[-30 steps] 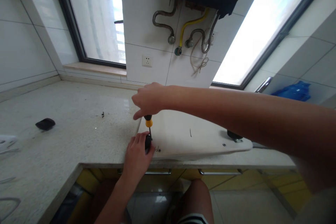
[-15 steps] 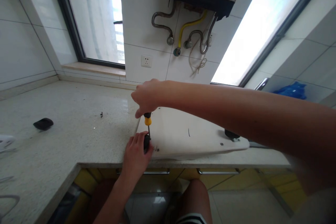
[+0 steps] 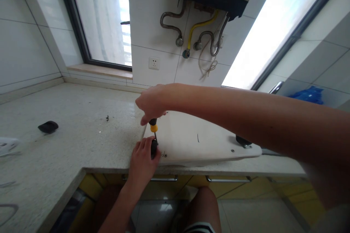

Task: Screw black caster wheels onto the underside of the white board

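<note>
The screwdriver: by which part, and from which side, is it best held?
Probably by its handle, from above, as the right hand does: the screwdriver stands nearly upright, thick handle on top, thin shaft pointing down toward the black piece in the left hand.

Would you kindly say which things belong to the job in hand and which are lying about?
Job:
- yellow-and-black screwdriver
- rounded black piece, held
- flat white panel

Seemingly lying about:
- black curved piece, role unclear
- white plastic object
- blue plastic item
</note>
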